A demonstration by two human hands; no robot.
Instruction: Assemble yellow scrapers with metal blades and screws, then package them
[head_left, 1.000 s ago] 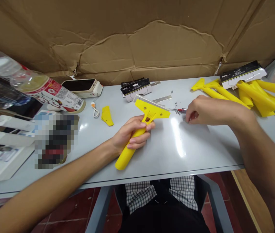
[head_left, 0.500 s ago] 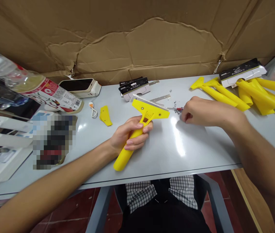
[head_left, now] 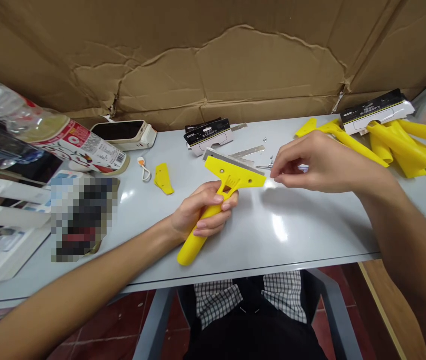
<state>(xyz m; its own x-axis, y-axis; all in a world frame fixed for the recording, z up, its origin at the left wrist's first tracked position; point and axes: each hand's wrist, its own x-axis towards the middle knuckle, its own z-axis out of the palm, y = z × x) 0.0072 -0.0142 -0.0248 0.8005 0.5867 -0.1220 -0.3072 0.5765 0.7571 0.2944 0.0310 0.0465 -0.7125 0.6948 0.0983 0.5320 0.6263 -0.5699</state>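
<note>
My left hand [head_left: 207, 207] is wrapped round the handle of a yellow scraper [head_left: 231, 172], its wide head tilted up and away from me. A metal blade [head_left: 216, 156] runs along the head's far edge, and two holes or fasteners dot its face. Just right of the head, my right hand [head_left: 310, 162] has thumb and fingertips pinched together; anything between them is too small to make out. Behind those fingers a thin screwdriver [head_left: 261, 167] lies partly hidden, beside small loose screws [head_left: 272, 159]. Loose blades [head_left: 250, 151] rest beyond the scraper. A small yellow plate [head_left: 163, 178] lies to the left.
Black-and-white card packages [head_left: 210, 137] stand at the back, another package [head_left: 376, 112] on yellow scraper handles [head_left: 404, 145] at right. On the left are a bottle [head_left: 81, 145], a boxy device with a dark screen [head_left: 122, 132], a short cable [head_left: 144, 170] and power strips [head_left: 28, 210]. Cardboard [head_left: 213, 65] lines the back.
My right hand has risen from the screws and screwdriver and moved left towards the scraper head, fingertips now pinched. My left hand and the scraper have barely shifted.
</note>
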